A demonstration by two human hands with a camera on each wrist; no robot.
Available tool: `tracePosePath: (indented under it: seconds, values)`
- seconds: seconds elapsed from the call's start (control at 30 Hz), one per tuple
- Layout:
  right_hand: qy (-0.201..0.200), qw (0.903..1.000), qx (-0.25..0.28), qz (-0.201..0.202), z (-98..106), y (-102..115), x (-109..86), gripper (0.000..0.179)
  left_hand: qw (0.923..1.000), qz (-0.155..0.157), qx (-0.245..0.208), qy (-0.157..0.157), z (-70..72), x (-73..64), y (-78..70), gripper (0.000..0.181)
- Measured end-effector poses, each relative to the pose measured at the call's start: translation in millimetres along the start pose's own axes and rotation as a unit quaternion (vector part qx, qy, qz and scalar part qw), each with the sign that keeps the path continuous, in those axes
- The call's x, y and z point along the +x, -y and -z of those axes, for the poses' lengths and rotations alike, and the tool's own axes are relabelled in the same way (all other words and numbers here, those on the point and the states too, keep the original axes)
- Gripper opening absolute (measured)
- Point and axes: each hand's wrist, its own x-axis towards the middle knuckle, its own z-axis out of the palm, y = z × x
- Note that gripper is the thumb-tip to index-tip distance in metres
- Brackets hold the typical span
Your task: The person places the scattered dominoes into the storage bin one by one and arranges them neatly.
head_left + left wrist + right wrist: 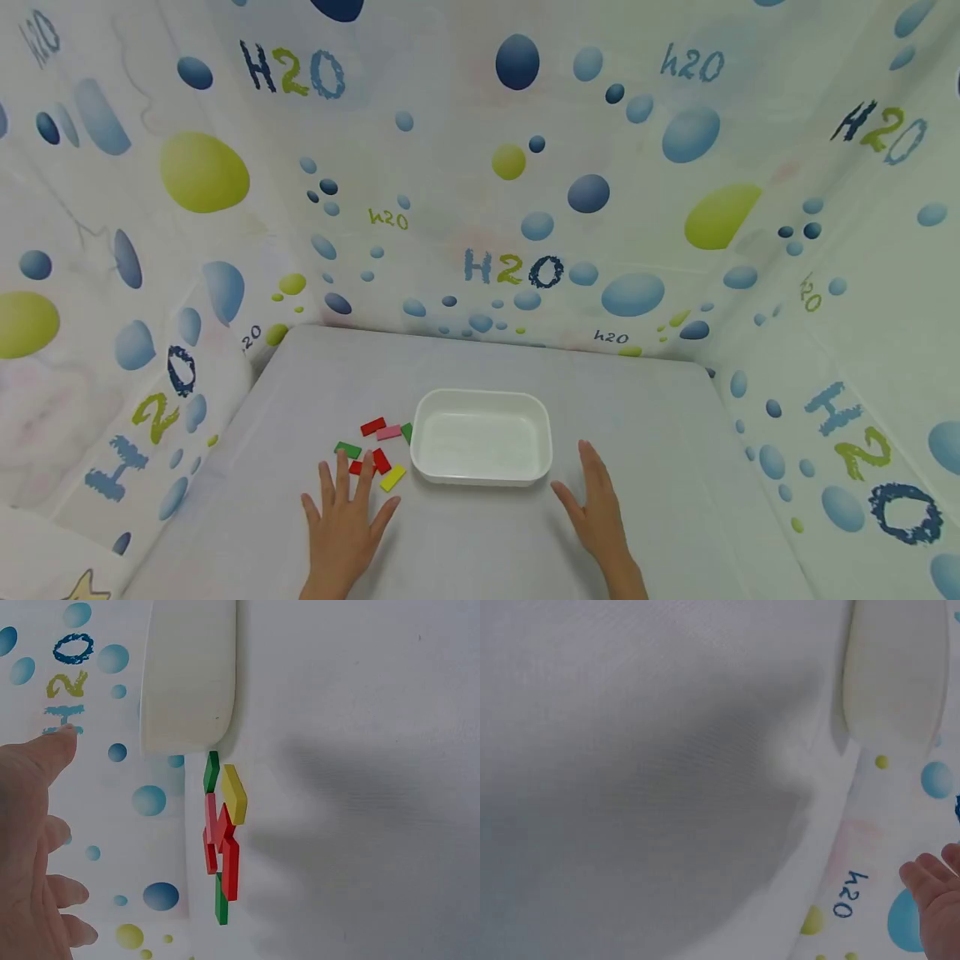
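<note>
In the head view, a white rectangular tray (480, 481) stands on the white table. Left of it lie several small flat blocks: a yellow block (392, 477), a pink block (389, 432), a green block (348, 450), a red block (372, 426) and others. My left hand (343, 529) hovers just in front of these blocks with fingers spread, its fingertips overlapping some of them in this view. To the right of the tray is my right hand (602, 512), fingers extended and thumb apart, holding nothing. The left wrist view shows the blocks bunched by the tray's end (187, 712).
A white cloth-covered table (645, 417) extends around the tray. White curtains (450, 167) printed with blue and green dots and "H2O" lettering surround it at the back and both sides. Shadows of the hands fall on the cloth.
</note>
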Motion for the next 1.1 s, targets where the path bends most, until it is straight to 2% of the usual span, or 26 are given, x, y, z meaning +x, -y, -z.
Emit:
tracePosePath:
  seconds: [0.17,0.4,0.6,0.73,0.9,1.03,1.1]
  values:
    - [0.017,0.9990,0.042,-0.005,-15,-7,10.1,0.080,0.9998,0.006,-0.016,0.004,-6.6,0.2,0.9,0.086]
    - [0.048,0.9967,0.059,-0.028,-32,-11,18.9,0.082,0.9994,0.011,-0.031,0.011,-10.4,-0.9,-0.6,0.087]
    - [0.048,0.9951,0.086,0.000,-39,-10,22.0,0.080,0.9991,0.006,-0.041,0.004,-12.0,-1.7,-2.6,0.082]
    - [0.044,0.9942,0.095,0.025,-42,-11,22.2,0.078,0.9985,-0.003,-0.049,-0.022,-18.5,-0.6,-0.2,0.076]
    - [0.052,0.9918,0.115,0.022,-43,-12,23.3,0.078,0.9935,-0.022,-0.067,-0.089,-25.9,4.3,8.9,0.066]
    - [0.063,0.9894,0.129,0.016,-42,-12,23.9,0.077,0.9839,0.003,-0.115,-0.137,-26.2,11.5,20.0,0.055]
    - [0.067,0.9887,0.134,0.010,-42,-12,24.1,0.078,0.9742,0.019,-0.150,-0.167,-25.6,18.5,28.1,0.049]
